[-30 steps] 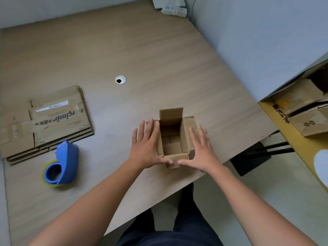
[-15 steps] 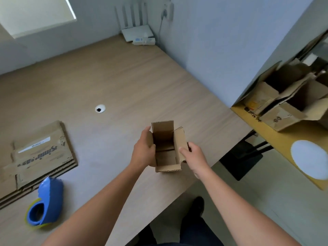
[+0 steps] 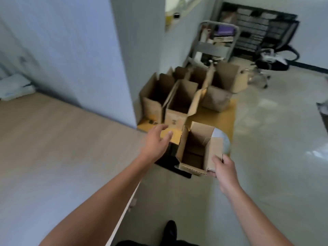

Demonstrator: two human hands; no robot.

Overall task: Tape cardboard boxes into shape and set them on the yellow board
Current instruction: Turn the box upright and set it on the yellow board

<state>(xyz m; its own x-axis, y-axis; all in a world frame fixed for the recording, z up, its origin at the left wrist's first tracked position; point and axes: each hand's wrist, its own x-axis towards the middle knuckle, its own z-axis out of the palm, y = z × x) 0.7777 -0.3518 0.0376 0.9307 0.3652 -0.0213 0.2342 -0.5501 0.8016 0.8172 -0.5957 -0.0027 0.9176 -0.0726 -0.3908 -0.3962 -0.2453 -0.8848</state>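
Now our right hand [image 3: 222, 168] grips the near right corner of the small open-topped brown cardboard box [image 3: 195, 150], with the fingers curled round the edge. The box is carried slightly tilted with its flaps standing up. It sits just past the corner of the pale wooden table [image 3: 62, 139], in front of the near end of the flat yellow board [image 3: 219, 119] on the floor. Whether it touches the board we cannot tell. Our left hand [image 3: 156, 142] is off the box, just to its left, with the fingers loose and a little spread, holding nothing. Farther along the board stands a cluster of larger open brown cardboard boxes [image 3: 179, 98], close against the blue-grey partition wall [image 3: 71, 50]. A white round patch [image 3: 222, 139] on the board shows behind the held box
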